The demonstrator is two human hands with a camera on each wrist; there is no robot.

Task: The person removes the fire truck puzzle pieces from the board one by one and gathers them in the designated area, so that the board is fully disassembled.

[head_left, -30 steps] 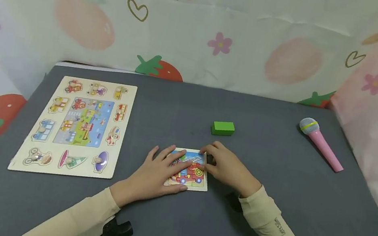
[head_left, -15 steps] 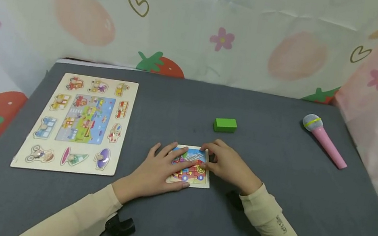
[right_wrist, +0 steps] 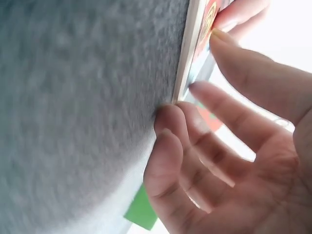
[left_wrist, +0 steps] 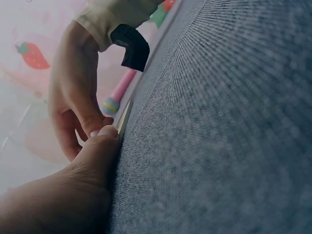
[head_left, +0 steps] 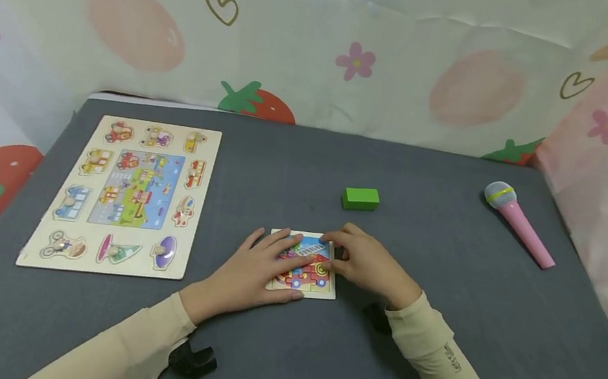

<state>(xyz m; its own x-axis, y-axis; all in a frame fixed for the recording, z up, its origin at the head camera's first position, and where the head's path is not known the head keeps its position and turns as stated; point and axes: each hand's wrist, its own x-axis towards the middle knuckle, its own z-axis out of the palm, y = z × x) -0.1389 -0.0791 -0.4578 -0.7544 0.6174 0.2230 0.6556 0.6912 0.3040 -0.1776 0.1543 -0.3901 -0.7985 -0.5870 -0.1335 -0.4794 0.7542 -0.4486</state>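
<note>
A small square jigsaw puzzle [head_left: 315, 288] with a red fire engine and ladder lies flat at the table's middle. My left hand [head_left: 246, 276] rests on its left part with fingers spread straight, covering some of the picture. At the upper right corner, my right hand [head_left: 372, 266] holds the puzzle with curled fingers. The right wrist view shows its thumb [right_wrist: 243, 58] on the puzzle's face and other fingertips against the pale wooden edge [right_wrist: 189, 48]. In the left wrist view, my left thumb [left_wrist: 100, 151] lies by the board's thin edge, close to the right fingers.
A large wooden peg puzzle board [head_left: 201, 200] with vehicle pieces lies on the left. A green block [head_left: 360, 199] sits behind the small puzzle. The pink toy microphone [head_left: 522, 229] lies at the right. A printed cloth [head_left: 410, 28] hangs behind the grey table [head_left: 277, 369].
The head view has tilted slightly. Both hands keep nearly the same place on the small puzzle, and nothing else on the table has moved.
</note>
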